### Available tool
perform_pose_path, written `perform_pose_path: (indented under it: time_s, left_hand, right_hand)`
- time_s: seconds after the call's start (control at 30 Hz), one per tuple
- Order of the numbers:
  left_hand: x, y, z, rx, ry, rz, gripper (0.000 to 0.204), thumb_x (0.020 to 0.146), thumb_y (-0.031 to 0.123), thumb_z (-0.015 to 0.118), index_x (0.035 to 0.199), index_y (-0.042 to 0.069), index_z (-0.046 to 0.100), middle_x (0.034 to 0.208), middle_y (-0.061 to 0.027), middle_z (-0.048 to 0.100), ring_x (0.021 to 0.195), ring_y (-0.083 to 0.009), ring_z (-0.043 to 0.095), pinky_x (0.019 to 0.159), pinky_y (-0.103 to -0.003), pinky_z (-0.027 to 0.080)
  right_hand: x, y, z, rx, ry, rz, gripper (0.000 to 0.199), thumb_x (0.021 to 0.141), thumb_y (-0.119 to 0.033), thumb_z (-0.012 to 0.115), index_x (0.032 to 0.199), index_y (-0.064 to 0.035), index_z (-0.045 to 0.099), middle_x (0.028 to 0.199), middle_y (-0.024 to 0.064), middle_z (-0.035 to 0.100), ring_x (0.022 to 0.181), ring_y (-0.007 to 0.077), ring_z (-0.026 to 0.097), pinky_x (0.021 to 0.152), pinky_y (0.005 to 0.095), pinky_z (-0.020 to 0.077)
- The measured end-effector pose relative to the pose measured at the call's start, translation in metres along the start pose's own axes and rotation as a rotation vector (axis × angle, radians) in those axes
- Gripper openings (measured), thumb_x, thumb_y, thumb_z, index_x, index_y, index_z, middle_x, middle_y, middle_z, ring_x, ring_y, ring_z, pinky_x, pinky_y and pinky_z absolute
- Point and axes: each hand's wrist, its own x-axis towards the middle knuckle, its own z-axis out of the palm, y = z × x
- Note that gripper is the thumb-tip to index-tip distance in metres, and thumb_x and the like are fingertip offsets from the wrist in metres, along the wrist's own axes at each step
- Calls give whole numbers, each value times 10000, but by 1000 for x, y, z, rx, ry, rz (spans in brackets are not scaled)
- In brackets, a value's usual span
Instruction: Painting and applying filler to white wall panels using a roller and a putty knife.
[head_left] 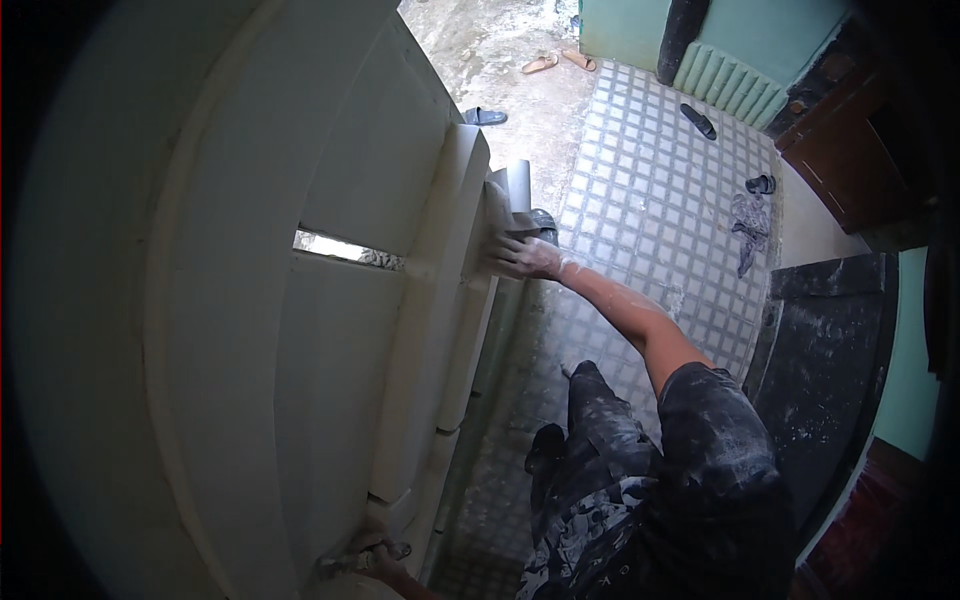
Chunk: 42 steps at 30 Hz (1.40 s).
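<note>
Trowel (519, 190), a flat stiff blade, is clamped in the right hand (525, 257) and pressed against the white moulding (455, 290) just beside it. Wet plaster likely makes it slippery; the handle is best held. Left hand (365, 560) rests low on the moulding, closure untellable.

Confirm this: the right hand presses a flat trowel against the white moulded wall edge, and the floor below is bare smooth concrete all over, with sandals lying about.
Not quite. In the head view the floor below is mostly grid-patterned tile, not bare smooth concrete all over. The rest holds: the right hand presses a flat trowel against the white moulded wall edge, and sandals lie about.
</note>
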Motion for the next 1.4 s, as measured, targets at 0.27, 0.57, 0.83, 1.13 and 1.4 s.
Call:
perform_pose_path:
  time_s: [0.27, 0.57, 0.83, 1.13, 1.4]
  left_hand:
    - [0, 7, -1, -48, -15, 0, 176, 705, -83, 543, 811, 57, 531, 733, -54, 573, 572, -146, 513, 495, -269, 431]
    - [3, -3, -9, 247, -111, 320, 73, 731, 15, 507, 798, 30, 532, 759, -46, 569, 625, -136, 518, 557, -261, 438]
    - [-7, 19, 10, 27, 8, 43, 142, 754, 7, 562, 886, 25, 514, 760, -59, 595, 624, -141, 540, 546, -297, 463]
    - [-1, -19, -10, -91, 176, -157, 377, 752, -18, 583, 1088, 25, 416, 787, -73, 583, 621, -154, 547, 525, -292, 461]
    - [-6, -8, 8, -43, 212, 57, 318, 738, -39, 567, 1025, 35, 451, 769, -66, 581, 590, -142, 528, 510, -280, 447]
  right_hand:
    - [-14, 55, 40, 248, 26, 1302, 184, 887, -100, 501, 1009, -10, 606, 989, 235, 619, 965, 362, 616, 795, 459, 506]
    - [5, 36, 39, 783, -321, 1391, 448, 824, -134, 605, 1188, 100, 492, 1167, 302, 573, 1121, 418, 553, 970, 438, 447]
    - [-13, 42, 28, 1029, -47, 1536, 564, 724, -246, 718, 1045, 189, 555, 989, 310, 651, 906, 401, 654, 779, 418, 531]
    - [-26, -48, 92, 1141, -378, 780, 262, 789, -119, 612, 958, 78, 647, 778, 148, 667, 706, 223, 650, 645, 353, 533]
    - [-23, -124, 54, 1866, -233, 1322, 325, 827, -8, 511, 1135, 80, 566, 957, 184, 657, 800, 281, 678, 613, 402, 576]
